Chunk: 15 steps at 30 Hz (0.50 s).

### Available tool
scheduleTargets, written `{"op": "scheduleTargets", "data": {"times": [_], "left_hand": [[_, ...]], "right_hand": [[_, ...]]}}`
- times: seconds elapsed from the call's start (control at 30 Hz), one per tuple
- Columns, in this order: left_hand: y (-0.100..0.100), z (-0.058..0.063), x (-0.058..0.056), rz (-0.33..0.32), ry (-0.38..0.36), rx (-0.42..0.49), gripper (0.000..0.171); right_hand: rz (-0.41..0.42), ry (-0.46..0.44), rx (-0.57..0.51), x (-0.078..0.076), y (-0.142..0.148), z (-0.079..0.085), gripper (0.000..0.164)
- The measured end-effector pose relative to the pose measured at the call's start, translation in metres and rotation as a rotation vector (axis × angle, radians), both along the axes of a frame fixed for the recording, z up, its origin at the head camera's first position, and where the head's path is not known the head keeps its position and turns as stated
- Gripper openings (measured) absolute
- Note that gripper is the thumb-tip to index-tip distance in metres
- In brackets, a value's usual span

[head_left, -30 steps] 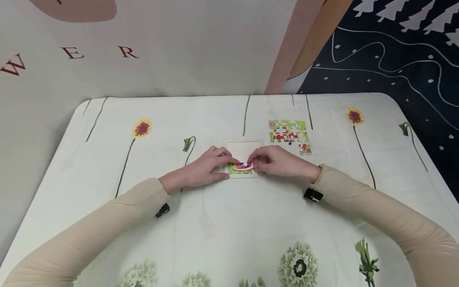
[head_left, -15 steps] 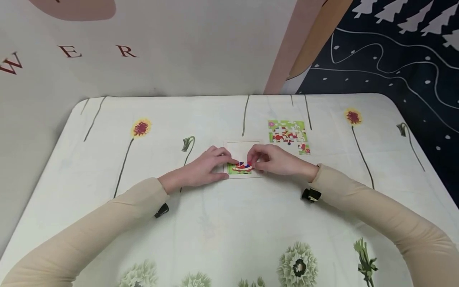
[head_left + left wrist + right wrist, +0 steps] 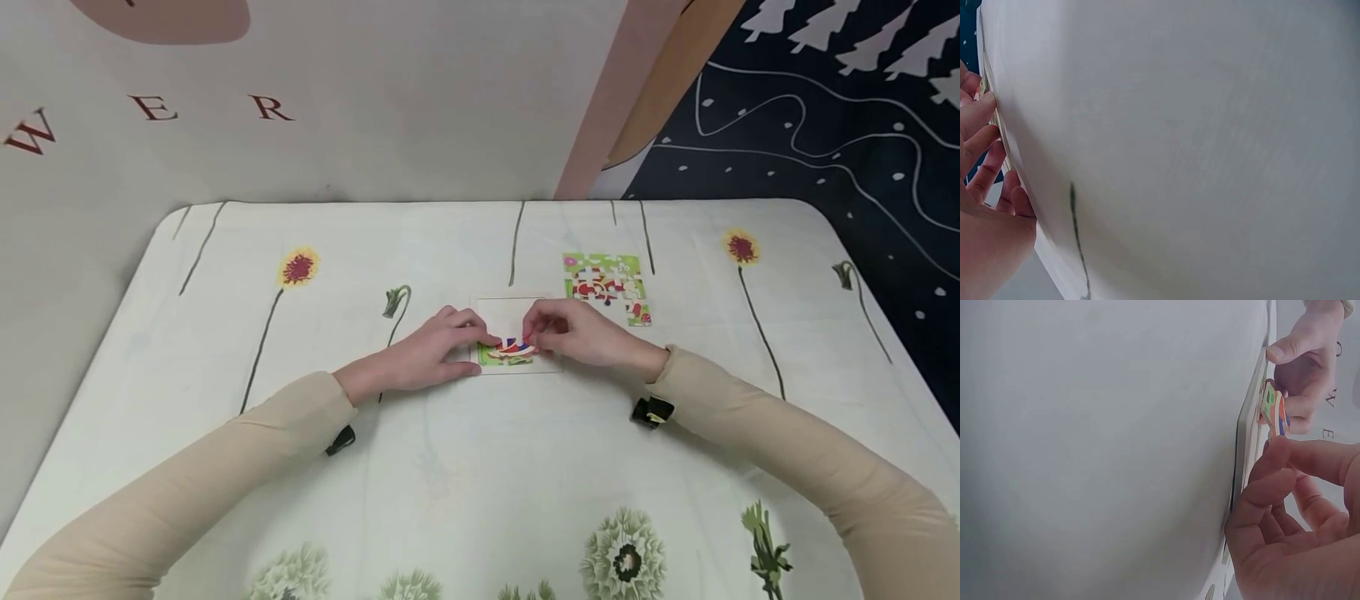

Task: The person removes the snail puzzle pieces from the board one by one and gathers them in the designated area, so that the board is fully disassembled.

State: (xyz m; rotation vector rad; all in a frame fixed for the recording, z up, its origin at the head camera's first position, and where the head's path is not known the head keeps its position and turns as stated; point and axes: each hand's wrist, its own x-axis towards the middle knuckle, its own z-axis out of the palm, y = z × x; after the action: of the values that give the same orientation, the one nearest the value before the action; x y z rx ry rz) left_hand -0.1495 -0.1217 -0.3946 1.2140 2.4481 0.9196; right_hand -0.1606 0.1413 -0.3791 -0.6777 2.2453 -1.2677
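Note:
A flat, pale puzzle tray [image 3: 517, 310] lies mid-table, with joined jigsaw pieces [image 3: 491, 358] along its near left part, printed green, red, white and blue. My left hand [image 3: 442, 346] rests at the tray's left side, fingers extended, index fingertip on the pieces and thumb by the near left corner. At the right end of the row, my right hand [image 3: 581, 332] pinches a jigsaw piece [image 3: 1282, 425] between thumb and index finger. In the right wrist view, the pieces tilt up from the tray. The left wrist view shows the left hand's fingers [image 3: 988, 159] along the tray's edge.
Beyond the right hand lies another group of joined jigsaw pieces [image 3: 603, 271], with a mushroom-printed piece [image 3: 639, 314] at its near right corner. A flower-printed cloth [image 3: 450, 483] covers the table, which meets a wall [image 3: 420, 100] at the back.
My right hand has shifted very slightly, and the pieces at its fingertips now sit a little more tilted and apart along the near edge. My left hand stays in place.

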Motion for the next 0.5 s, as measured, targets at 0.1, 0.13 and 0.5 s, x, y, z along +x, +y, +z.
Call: {"op": "scheduleTargets", "data": {"times": [0.1, 0.13, 0.5], "left_hand": [[0.001, 0.000, 0.000, 0.000, -0.002, 0.001, 0.039], [0.001, 0.000, 0.000, 0.000, -0.001, 0.002, 0.039], [0.000, 0.000, 0.000, 0.000, -0.017, -0.004, 0.041]], "right_hand": [[-0.009, -0.004, 0.000, -0.001, 0.004, 0.000, 0.013], [-0.011, -0.006, 0.004, -0.001, 0.005, 0.000, 0.013], [-0.041, 0.000, 0.042, -0.001, 0.021, 0.001, 0.012]]}}
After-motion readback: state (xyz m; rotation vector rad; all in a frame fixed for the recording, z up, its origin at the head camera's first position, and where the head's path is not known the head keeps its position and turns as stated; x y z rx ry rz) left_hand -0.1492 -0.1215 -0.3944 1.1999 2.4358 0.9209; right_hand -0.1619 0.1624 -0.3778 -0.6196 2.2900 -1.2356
